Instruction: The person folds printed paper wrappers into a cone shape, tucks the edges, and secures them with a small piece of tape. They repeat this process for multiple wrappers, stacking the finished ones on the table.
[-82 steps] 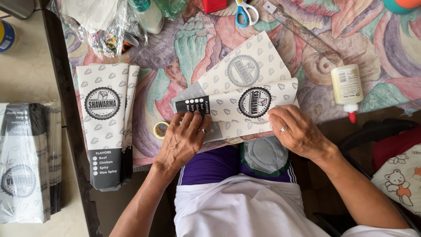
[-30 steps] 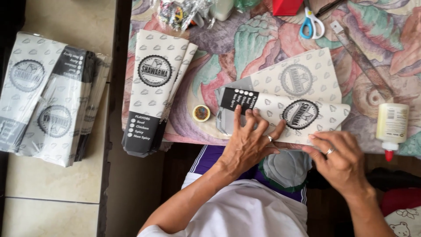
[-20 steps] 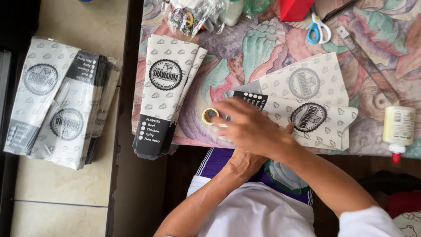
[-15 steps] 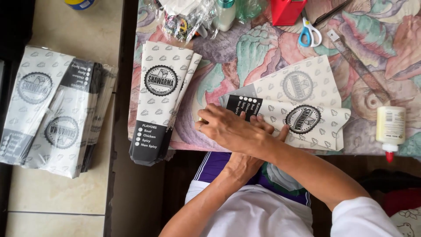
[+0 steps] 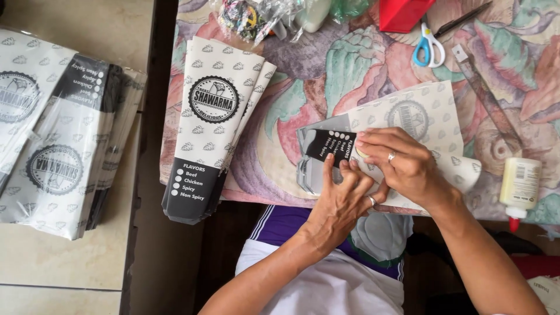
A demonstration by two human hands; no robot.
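A white printed paper sleeve with a black end panel lies at the near edge of the table. My left hand rests on it with fingers spread, pressing just below the black panel. My right hand sits right beside it on the sleeve, fingers curled around a small yellowish tape roll that is mostly hidden. Both hands touch each other over the sleeve.
A stack of the same sleeves lies on the table's left part. More stacks lie on a tiled surface at far left. A glue bottle, blue scissors, a red box and a plastic bag surround the work.
My right hand reached left across my left hand to the tape roll by the table edge, picked it up, and came back onto the sleeve. The view shifted left.
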